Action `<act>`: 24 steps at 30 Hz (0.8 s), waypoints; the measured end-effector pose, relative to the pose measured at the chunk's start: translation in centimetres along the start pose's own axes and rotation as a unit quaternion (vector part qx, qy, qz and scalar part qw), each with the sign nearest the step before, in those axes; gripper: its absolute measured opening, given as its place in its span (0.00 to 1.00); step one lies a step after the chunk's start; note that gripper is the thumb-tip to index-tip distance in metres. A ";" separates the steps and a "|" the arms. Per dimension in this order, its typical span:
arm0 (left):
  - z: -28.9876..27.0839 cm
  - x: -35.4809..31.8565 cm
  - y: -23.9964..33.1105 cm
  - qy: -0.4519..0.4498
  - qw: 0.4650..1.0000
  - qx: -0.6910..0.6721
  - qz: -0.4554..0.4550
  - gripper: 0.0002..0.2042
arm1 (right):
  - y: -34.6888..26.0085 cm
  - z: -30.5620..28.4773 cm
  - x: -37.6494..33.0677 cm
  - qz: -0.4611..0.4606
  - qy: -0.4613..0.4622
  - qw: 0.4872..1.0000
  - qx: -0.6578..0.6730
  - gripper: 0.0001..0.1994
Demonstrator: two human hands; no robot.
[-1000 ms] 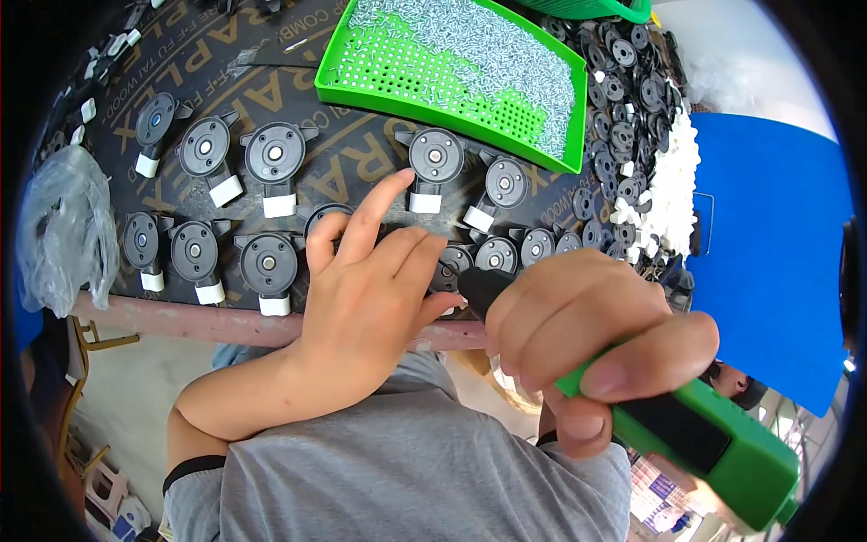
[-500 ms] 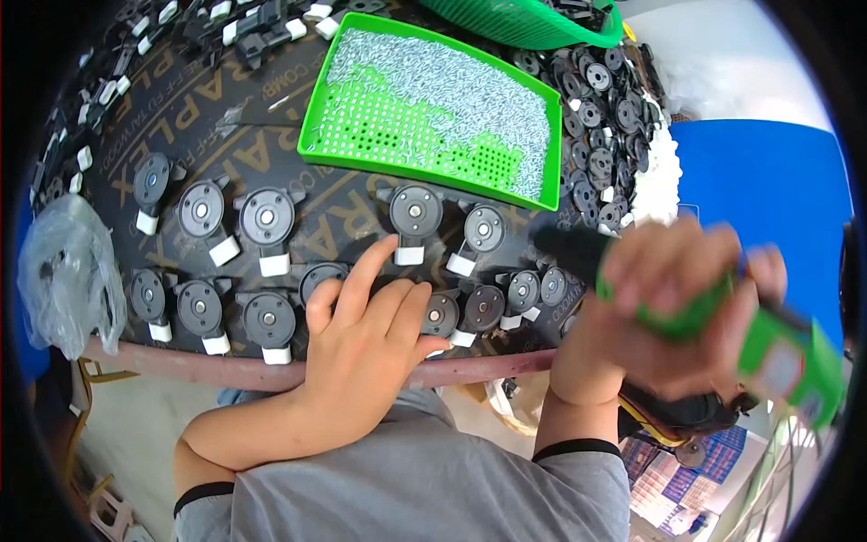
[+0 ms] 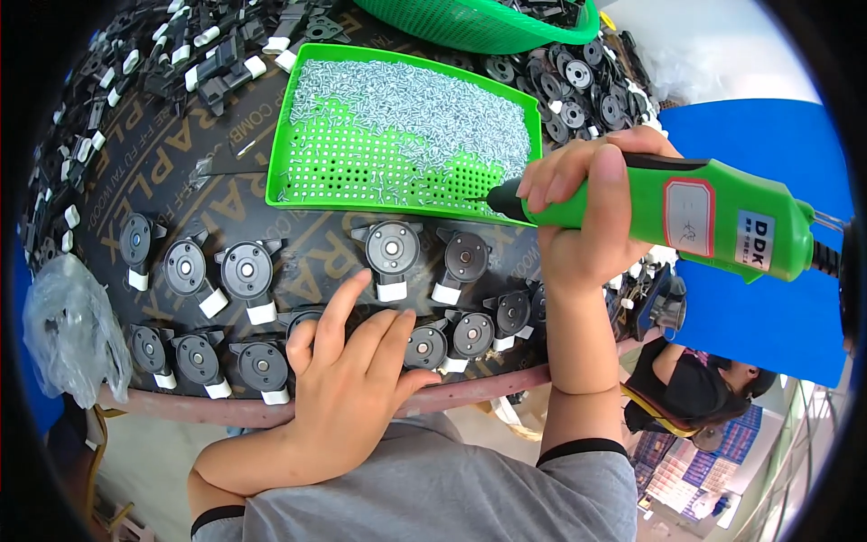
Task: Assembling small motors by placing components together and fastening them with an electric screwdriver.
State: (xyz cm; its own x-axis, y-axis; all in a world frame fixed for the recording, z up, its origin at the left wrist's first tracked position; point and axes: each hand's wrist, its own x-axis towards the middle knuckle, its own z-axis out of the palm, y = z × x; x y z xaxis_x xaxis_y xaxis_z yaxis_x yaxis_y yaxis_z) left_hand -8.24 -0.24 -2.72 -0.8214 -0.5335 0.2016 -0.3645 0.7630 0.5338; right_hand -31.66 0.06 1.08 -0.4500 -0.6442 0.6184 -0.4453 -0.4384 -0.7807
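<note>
My right hand point(image 3: 596, 203) is wrapped round a green electric screwdriver point(image 3: 736, 212). Its thin bit reaches over the near right part of a green perforated tray point(image 3: 278, 154), which holds a heap of small silver screws point(image 3: 424, 104). I cannot tell whether the bit touches a screw. Palm down, my left hand point(image 3: 348, 388) lies with fingers spread among round black parts with white tabs. Its index fingertip is beside the white tab of one black disc part point(image 3: 393, 248). Another disc part point(image 3: 465, 257) stands just right of that one. Part of the near row is hidden under this hand.
Black pieces with white ends point(image 3: 226, 81) are piled at the far left. More black discs point(image 3: 578, 72) lie beside a green basket point(image 3: 479, 23) at the back. A clear plastic bag point(image 3: 72, 325) hangs at the left edge. Another person point(image 3: 686, 388) sits at the lower right.
My right hand has swung the screwdriver up and left from the lower right, bringing its bit over the screw tray. My left hand keeps its place by the disc parts. The view has shifted.
</note>
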 end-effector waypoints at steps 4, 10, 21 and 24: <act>0.3 -0.2 0.1 0.002 1.000 -0.001 0.005 0.28 | 0.0 -0.2 -0.3 -0.014 -0.002 1.000 0.021 0.07; -0.1 -0.4 0.4 -0.026 0.999 -0.031 -0.016 0.29 | -4.3 -1.0 -0.5 -0.041 0.003 0.995 0.095 0.12; 1.0 -0.6 0.0 0.017 0.998 -0.045 -0.031 0.27 | -9.1 0.4 -6.9 -0.009 -0.242 0.957 0.160 0.16; 1.0 -0.4 0.3 0.032 0.998 -0.053 -0.005 0.26 | -9.9 0.1 -7.1 -0.013 -0.245 0.960 0.138 0.16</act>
State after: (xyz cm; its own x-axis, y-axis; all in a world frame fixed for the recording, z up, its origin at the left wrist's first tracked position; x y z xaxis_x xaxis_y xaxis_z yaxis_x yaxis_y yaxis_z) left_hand -8.52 0.61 -3.46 -0.7873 -0.5657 0.2454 -0.3221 0.7167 0.6186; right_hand -24.02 8.93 4.38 0.0062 -0.8185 0.5745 -0.1996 -0.5640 -0.8013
